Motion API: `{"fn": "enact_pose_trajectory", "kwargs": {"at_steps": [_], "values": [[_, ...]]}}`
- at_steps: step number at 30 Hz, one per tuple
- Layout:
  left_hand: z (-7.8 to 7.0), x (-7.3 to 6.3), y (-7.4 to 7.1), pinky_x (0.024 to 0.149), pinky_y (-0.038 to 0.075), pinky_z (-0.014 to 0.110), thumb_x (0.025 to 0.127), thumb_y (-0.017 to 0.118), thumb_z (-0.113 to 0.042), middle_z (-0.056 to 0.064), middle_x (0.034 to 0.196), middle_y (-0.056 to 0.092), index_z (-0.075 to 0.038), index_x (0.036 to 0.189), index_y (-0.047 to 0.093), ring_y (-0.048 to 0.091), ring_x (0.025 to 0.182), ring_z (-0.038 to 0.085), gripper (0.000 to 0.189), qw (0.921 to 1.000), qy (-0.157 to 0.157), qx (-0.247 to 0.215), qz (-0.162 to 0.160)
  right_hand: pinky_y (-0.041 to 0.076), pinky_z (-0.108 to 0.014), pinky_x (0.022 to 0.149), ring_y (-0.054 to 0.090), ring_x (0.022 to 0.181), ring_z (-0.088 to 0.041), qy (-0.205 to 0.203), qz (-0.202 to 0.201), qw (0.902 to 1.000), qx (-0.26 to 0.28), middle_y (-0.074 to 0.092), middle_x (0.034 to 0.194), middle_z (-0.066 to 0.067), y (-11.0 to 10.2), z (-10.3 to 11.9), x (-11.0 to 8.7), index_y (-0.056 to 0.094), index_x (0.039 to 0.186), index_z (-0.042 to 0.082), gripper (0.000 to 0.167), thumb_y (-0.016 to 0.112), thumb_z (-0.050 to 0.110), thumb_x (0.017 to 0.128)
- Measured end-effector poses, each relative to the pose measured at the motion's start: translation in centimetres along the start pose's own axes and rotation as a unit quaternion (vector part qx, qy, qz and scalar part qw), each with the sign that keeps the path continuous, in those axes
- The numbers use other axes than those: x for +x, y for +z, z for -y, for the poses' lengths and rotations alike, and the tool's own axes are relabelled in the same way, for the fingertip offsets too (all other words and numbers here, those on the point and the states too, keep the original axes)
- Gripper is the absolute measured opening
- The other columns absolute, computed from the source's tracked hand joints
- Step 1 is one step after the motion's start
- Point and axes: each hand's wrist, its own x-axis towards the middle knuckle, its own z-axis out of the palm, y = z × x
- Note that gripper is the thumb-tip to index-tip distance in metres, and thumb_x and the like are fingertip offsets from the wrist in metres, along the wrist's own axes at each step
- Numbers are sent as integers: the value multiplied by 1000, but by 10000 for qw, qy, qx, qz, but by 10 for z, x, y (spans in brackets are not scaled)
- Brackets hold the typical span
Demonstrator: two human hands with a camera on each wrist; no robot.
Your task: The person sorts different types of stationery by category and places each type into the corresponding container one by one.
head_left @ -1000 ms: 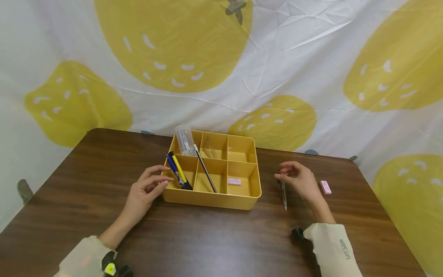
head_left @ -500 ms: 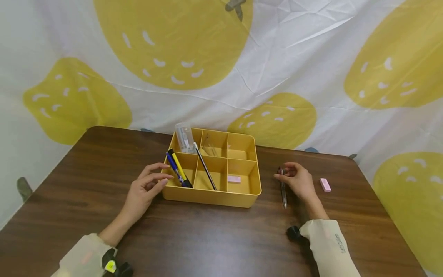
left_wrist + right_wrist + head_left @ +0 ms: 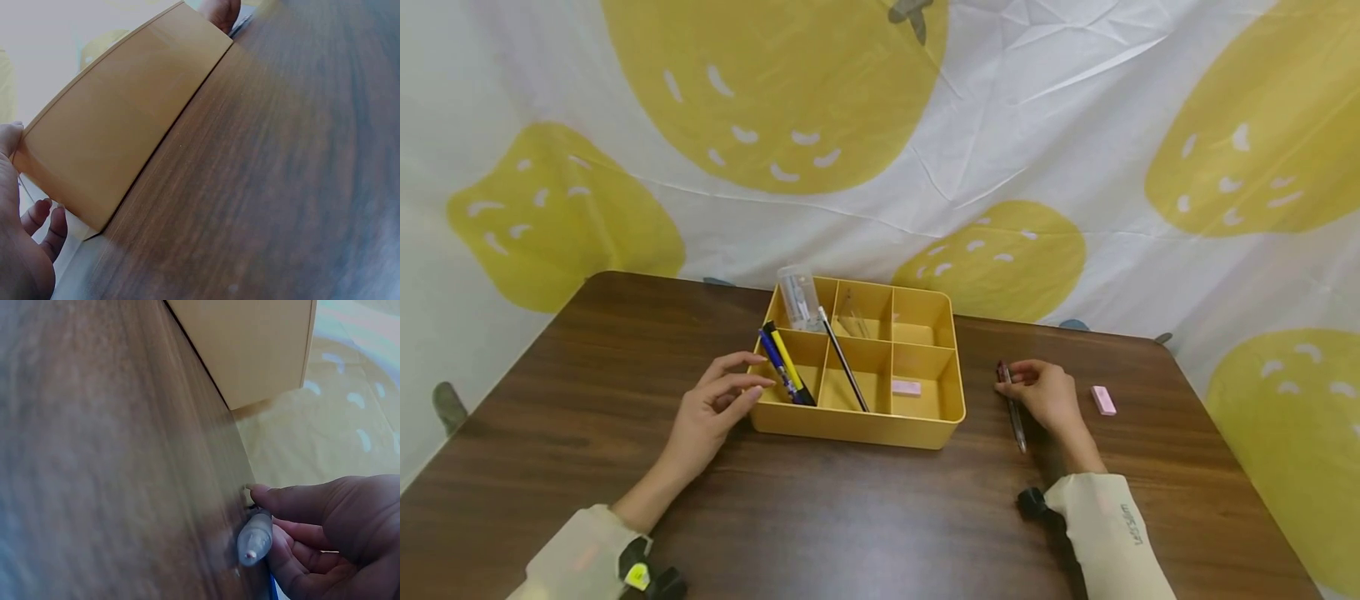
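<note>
A yellow compartment box [image 3: 853, 427] stands on the table. My left hand [image 3: 703, 417] is at its left front corner, fingers loosely bent; in the left wrist view the thumb touches the rim and the other fingers lie beside the side wall. To the right of the box, my right hand [image 3: 1047, 396] pinches a pen [image 3: 1016, 426] near its dark red end. In the right wrist view, the clear tip of this pen [image 3: 255, 540] points toward the camera, between thumb and fingers. The pen lies low, at or just above the table; I cannot tell which.
Inside the box are a blue pen [image 3: 780, 364], a yellow-and-black marker [image 3: 788, 363], a pencil [image 3: 844, 360], a pink eraser [image 3: 906, 388] and a clear case [image 3: 800, 298]. Another pink eraser [image 3: 1103, 400] lies right of my right hand. A lemon-print cloth [image 3: 820, 233] hangs behind the table [image 3: 850, 525].
My right hand has lowered slightly and its fingers have closed on the pen, which has turned a little. The left hand and the box hold their places.
</note>
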Motion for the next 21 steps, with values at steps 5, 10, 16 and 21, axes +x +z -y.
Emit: {"fn": "enact_pose_trajectory", "kwargs": {"at_steps": [5,10,16,21], "values": [[-1,0,0,71,46,22,92,60,2,16,126,51,4,101,70,52,104,8,13,10000,-12,48,2,49,-31,67,66,83,-25,37,126,9999,-59,71,89,-11,-1,1,1,71,103,0,34,80,23,79],[-2,0,0,73,47,21,92,59,2,15,126,51,4,101,70,53,104,7,14,10000,-30,51,-6,49,-30,66,65,81,-23,64,211,9997,-79,71,85,-7,0,2,1,73,99,1,31,80,24,79],[-2,0,0,73,47,21,92,60,1,16,126,51,2,101,70,53,105,7,14,9999,-48,94,-21,48,-29,64,64,77,-18,76,266,9996,-28,71,83,-5,-1,3,1,74,97,3,28,80,23,79],[-4,0,1,74,47,22,92,60,2,16,126,51,2,101,70,53,105,8,14,9999,-93,75,-17,47,-29,67,63,76,-15,155,365,9992,57,72,84,-4,-3,-1,1,74,98,4,27,79,23,79]]}}
